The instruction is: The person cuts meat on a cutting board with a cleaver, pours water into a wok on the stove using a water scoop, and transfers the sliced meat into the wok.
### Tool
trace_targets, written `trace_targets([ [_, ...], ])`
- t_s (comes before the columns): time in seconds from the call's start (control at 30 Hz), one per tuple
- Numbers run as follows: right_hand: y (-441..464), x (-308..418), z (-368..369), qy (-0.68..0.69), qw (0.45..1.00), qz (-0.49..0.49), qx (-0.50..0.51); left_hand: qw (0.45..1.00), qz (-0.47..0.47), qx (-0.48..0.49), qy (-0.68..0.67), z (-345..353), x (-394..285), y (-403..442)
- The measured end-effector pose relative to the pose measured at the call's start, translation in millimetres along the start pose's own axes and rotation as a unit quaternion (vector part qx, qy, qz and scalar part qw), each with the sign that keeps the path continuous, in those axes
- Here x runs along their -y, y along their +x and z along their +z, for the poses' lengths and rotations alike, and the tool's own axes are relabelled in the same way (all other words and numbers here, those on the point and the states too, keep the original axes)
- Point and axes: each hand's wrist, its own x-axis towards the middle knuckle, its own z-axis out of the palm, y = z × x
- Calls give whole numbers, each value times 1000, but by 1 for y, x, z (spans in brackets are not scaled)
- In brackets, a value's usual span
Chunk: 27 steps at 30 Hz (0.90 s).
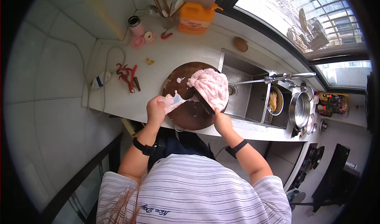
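Observation:
A round dark wooden cutting board (178, 119) lies on the counter in front of me. On its right side is a large, wrinkled, pale pink piece of raw meat (211, 85). My left hand (155, 110) is closed on a thin whitish flap of meat (172, 101) over the board's left edge. In my right hand (223, 123) is a knife (204, 101), its dark blade slanting along the big piece's lower left edge. The blade is partly hidden by the meat. A small white scrap (180, 80) sits near the board's top left.
Right of the board is a steel sink (247, 79) with a faucet (291, 76) and a bowl of yellowish food (273, 100). Red chilies (127, 76) lie at left. An orange jug (194, 19), a pink thermos (136, 26) and a brown egg-shaped item (240, 44) stand farther back.

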Motion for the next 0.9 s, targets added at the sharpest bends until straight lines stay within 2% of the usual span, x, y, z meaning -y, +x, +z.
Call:
trace_targets([
  [0.03, -2, -4, 0, 2, 1000, 14, 17, 996, -37, 3, -80, -2, 4, -2],
  [0.17, -4, 2, -4, 17, 999, 36, 16, 995, -53, 14, -80, -13, -20, -29],
  [0.33, 9, 0, -2, 28, 997, 66, -6, 978, -70, 28, -197, -35, -65, -43],
  [0.43, 14, -1, -6, 12, 998, 62, -18, 944, -69, 60, -316, -36, -85, -41],
  [0.57, 14, -4, -1, 22, 997, 68, -34, 908, -91, 99, -398, -44, -124, -50],
  [0.67, 11, -4, -3, 41, 997, 58, -36, 877, -53, 107, -466, -39, -150, -51],
  [0.7, 9, -3, -6, 56, 997, 44, -37, 851, -17, 196, -487, -40, -131, -42],
  [0.77, 2, 1, -17, 72, 996, 36, -43, 804, -16, 276, -527, -30, -125, -34],
  [0.8, -1, 3, -25, 89, 994, 30, -48, 851, -59, 185, -488, -17, -133, -39],
  [0.83, -4, 6, -31, 87, 995, 31, -47, 817, -58, 251, -516, -13, -120, -35],
  [0.9, -10, 12, -41, 92, 992, 61, -63, 794, -81, 253, -546, 0, -105, -37],
])
